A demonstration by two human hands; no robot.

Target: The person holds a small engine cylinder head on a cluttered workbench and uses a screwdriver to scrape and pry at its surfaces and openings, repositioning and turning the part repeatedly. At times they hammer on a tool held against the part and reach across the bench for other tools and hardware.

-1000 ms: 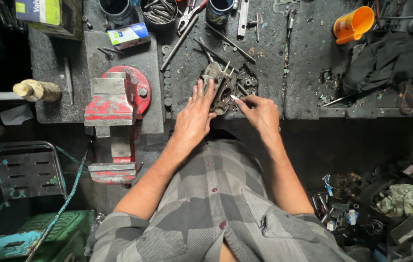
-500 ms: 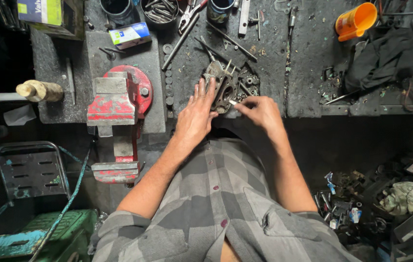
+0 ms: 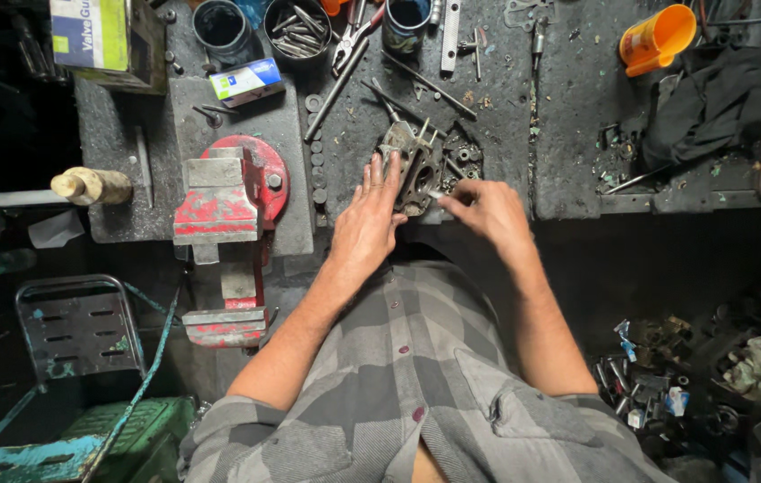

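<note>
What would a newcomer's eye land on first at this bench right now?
Probably the red bench vise bolted at the bench's left front edge, the brightest thing on the dark top. Next, the left hand lying flat on a grey metal engine part at centre while the right hand pinches at its side. An orange cup lies tipped at the far right.

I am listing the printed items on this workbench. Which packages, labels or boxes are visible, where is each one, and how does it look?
Large carton: far left corner of the workbench, upright box, white and yellow-green printed face, dark sides.
Small box: lying flat behind the red vise, beside a dark cup, white with blue and yellow print.
No screens or signs are visible.
</note>
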